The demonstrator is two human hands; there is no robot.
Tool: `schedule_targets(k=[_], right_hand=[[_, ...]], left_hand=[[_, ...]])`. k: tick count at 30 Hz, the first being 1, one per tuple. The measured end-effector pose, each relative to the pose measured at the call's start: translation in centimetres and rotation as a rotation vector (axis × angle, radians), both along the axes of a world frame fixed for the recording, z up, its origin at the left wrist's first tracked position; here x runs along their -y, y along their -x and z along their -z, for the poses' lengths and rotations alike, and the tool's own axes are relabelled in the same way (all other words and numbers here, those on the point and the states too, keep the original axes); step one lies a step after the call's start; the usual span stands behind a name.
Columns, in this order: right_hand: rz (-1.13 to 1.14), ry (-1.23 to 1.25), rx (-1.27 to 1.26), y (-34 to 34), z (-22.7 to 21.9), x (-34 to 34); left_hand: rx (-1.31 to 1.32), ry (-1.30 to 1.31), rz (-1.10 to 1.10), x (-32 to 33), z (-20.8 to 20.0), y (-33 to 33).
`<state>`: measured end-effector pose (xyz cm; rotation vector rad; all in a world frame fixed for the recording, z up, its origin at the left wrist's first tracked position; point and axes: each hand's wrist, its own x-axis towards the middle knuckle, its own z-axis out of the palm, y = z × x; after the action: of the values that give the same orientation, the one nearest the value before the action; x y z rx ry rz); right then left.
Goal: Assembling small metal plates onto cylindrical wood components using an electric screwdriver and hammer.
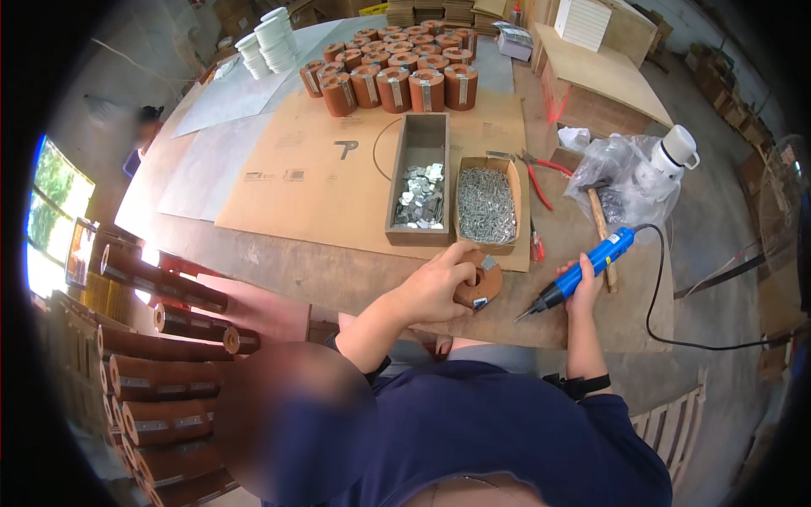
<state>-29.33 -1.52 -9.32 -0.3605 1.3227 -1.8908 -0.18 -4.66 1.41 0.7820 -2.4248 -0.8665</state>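
Note:
My left hand (429,287) grips a short brown cylinder (490,291) with a round hole in its end, fingers wrapped over its left side at the table's near edge. Small metal plates show on the cylinder's rim. My right hand (583,291) is closed round a blue and black electric screwdriver (604,253). Its bit points down and left, apart from the cylinder. Just beyond my left hand stand a long open box (425,139) with small metal plates (422,198) and a cardboard box (521,228) full of screws (487,203).
Several brown cylinders (393,89) stand at the table's far side, beside stacked white rings (274,38). Red-handled pliers (541,182), a small screwdriver (536,245), a wooden-handled tool (600,224) and a bagged white flask (676,152) lie right. Long brown rolls (169,376) are stacked left; a cord (655,313) trails right.

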Motion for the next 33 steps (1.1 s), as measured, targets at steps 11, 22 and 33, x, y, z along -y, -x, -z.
schedule_targets(k=[11, 22, 33], right_hand=[[0.011, -0.009, -0.099, -0.5, -1.3, 0.0], [0.029, 0.003, -0.095, -0.8, -1.5, -0.3], [0.009, 0.018, -0.038, -0.1, -0.7, -0.2]], left_hand=[[0.015, -0.238, -0.346, 8.9, -1.7, -2.1], [0.721, 0.075, -0.411, 12.0, 1.5, -1.2], [-0.032, -0.189, -0.276, 7.9, -2.8, -0.5]])
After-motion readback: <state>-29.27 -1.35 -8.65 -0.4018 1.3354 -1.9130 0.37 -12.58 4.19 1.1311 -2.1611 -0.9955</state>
